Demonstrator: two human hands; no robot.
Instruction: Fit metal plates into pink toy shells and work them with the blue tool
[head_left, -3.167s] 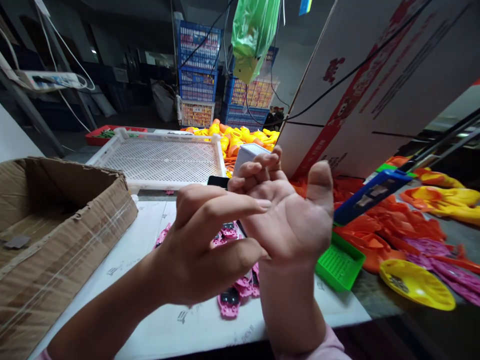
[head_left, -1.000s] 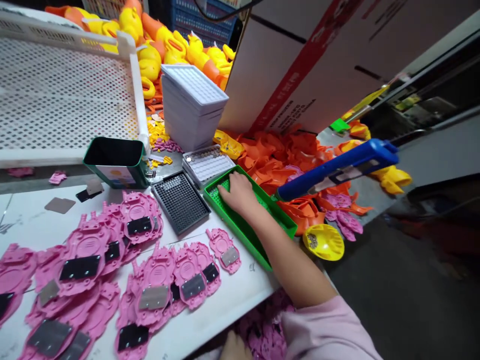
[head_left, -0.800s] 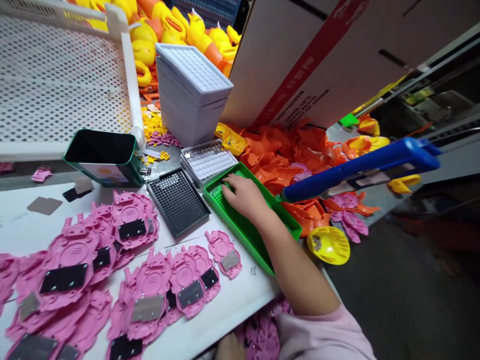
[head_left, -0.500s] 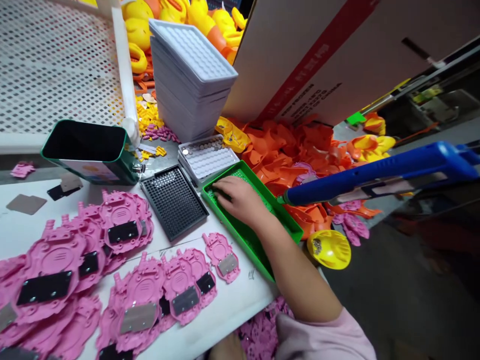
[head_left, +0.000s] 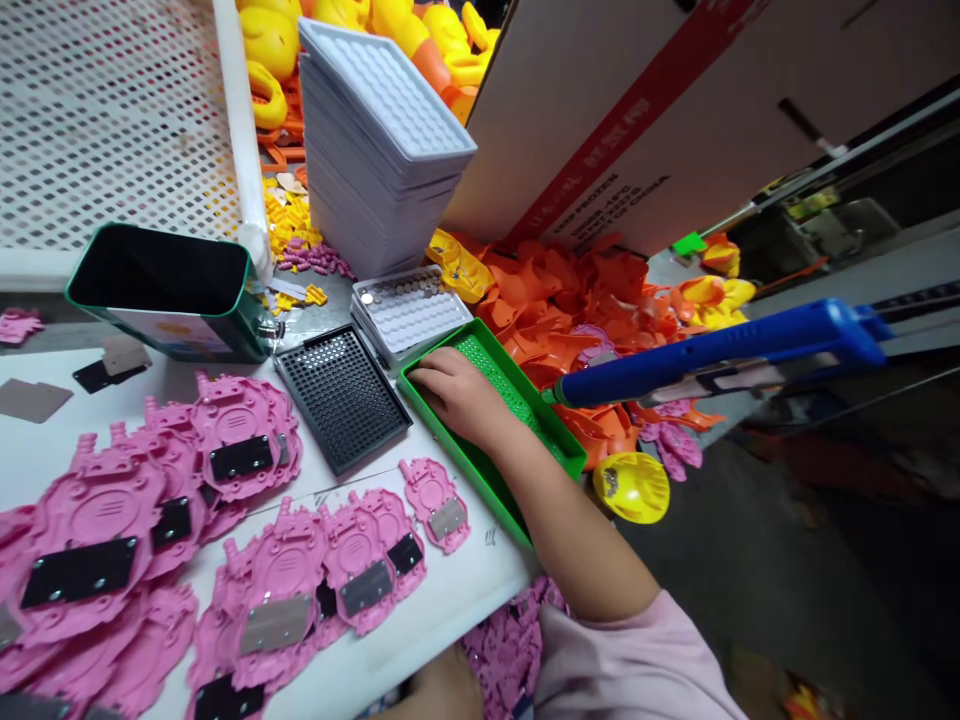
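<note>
My right hand (head_left: 463,392) reaches into the far left end of a green tray (head_left: 517,528), its fingers curled down and pressed together. The tips are hidden, so I cannot make out what they pinch. Small shiny bits lie on the tray's perforated part. Only a blurred piece of my left forearm (head_left: 439,690) shows at the bottom edge; that hand is out of view. Left of the tray sits a black perforated tray (head_left: 345,400). Pink plastic housings (head_left: 281,560) with black or grey plates screwed on lie on the white table.
A blue power screwdriver (head_left: 705,355) hangs over the tray's right side. Behind are a white tray (head_left: 409,310) with small round metal parts, stacked white trays (head_left: 375,170), orange parts (head_left: 555,290) and a carton (head_left: 592,120). A green tin (head_left: 172,330) stands left; a yellow cup (head_left: 634,488) right.
My right hand stays in the green tray, its fingers now closer together. The whole view has shifted slightly, and the screwdriver appears a little farther left.
</note>
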